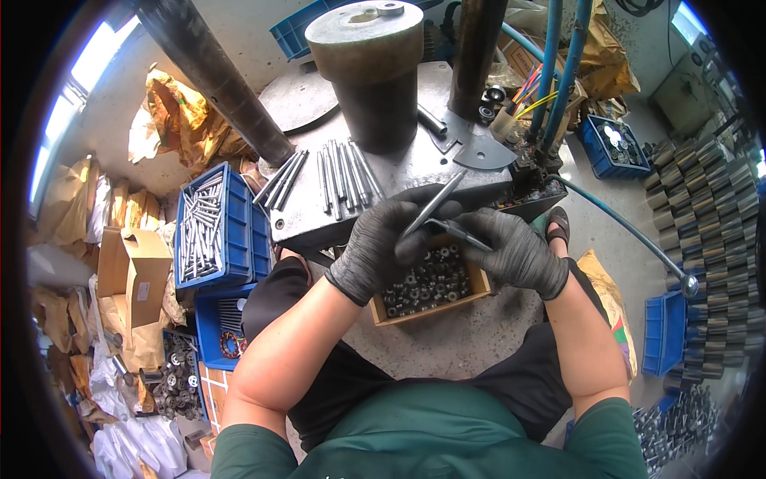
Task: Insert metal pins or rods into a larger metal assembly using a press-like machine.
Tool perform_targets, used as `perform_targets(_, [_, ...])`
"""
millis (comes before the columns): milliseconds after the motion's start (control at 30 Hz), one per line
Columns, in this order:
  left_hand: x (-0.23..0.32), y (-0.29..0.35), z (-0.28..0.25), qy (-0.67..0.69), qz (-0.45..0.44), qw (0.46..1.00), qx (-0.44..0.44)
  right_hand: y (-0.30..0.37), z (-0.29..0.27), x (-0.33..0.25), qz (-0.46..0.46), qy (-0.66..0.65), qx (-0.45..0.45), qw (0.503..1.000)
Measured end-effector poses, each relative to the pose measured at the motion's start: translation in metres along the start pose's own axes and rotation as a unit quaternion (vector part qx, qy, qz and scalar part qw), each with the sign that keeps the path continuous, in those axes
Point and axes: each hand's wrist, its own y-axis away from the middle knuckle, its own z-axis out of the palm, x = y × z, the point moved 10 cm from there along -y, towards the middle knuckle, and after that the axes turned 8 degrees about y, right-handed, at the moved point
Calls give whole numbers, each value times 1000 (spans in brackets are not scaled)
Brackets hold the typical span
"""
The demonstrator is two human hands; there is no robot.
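Both hands wear dark grey gloves. My left hand (373, 246) is closed on a slim metal rod (436, 201) that slants up to the right. My right hand (517, 251) grips a second, darker metal rod (464, 235), its far end close to the left fingers; whether the two rods touch I cannot tell. Below the hands sits an open box (427, 281) of small dark ring-like metal parts, partly covered by the gloves. Just beyond, several similar rods (345, 177) lie in rows on the steel press table (299, 214), with a smaller group (283, 180) to their left.
A thick steel cylinder (365, 72) stands mid-table between two dark columns (215, 76). Blue hoses (550, 76) hang at the right. At left is a blue crate (231, 231) full of rods. Stacked metal tubes (702, 255) line the right side. A hose with a metal end (689, 284) sticks out there.
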Motion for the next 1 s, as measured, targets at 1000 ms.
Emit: perform_targets(1000, [47,11,-54,-71,198,955,207,-53,4,35,46,30,214,975])
